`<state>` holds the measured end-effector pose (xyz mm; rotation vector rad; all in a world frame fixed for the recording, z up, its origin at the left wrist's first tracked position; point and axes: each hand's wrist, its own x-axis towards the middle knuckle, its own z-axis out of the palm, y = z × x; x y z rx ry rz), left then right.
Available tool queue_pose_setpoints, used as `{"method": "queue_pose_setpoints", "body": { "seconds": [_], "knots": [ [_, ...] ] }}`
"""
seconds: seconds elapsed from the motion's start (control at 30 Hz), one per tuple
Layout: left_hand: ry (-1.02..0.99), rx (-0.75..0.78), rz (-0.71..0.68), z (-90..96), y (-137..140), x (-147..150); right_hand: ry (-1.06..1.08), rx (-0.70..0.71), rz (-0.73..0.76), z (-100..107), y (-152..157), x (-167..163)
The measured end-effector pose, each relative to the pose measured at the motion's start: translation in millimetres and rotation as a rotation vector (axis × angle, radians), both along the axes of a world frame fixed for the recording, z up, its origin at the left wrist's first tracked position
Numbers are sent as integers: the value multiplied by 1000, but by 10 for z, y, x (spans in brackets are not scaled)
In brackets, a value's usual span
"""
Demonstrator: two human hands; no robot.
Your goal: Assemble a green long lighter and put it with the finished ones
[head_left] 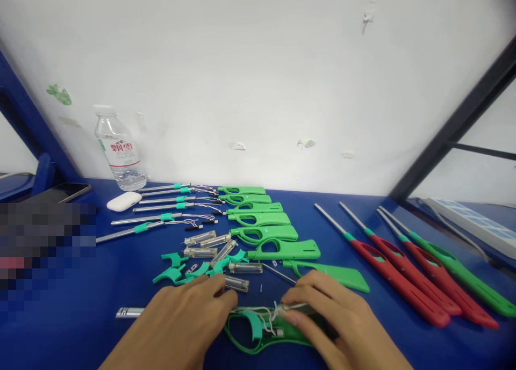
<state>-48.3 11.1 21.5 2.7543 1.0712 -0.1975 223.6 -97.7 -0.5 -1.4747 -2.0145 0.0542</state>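
An open half of a green lighter casing (288, 336) lies before me, its inside facing up. In it sit a teal trigger (255, 326) and thin white wires (266, 313); a metal tube (129, 312) sticks out to the left. My left hand (189, 316) is closed with curled fingers at the casing's front end, over the tube. At the rear, my right hand (334, 316) pinches a clear fuel tank (301, 306), partly hidden by the fingers. Beyond my hands lie loose teal triggers (171, 273), several clear tanks (245, 268) and a small screw (260, 288).
Green casing halves (288, 249) line the middle, with wired metal tubes (149, 218) to their left. Finished-looking red lighters (399, 278) and a green one (463, 273) lie right. A water bottle (121, 155), white case (124, 201) and power strip (475, 225) stand around.
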Motion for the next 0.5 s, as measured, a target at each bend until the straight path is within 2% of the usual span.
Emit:
{"method": "queue_pose_setpoints", "body": {
  "seconds": [0.17, 0.3, 0.5],
  "knots": [
    [-4, -4, -3, -14, 3, -9, 11, -84, -21, -55, -42, 68],
    [11, -21, 16, 4, -18, 7, 9, -93, -67, -75, -41, 78],
    [18, -24, -5, 160, -85, 103, -31, -49, -92, -49, 7, 39]
  ]
}}
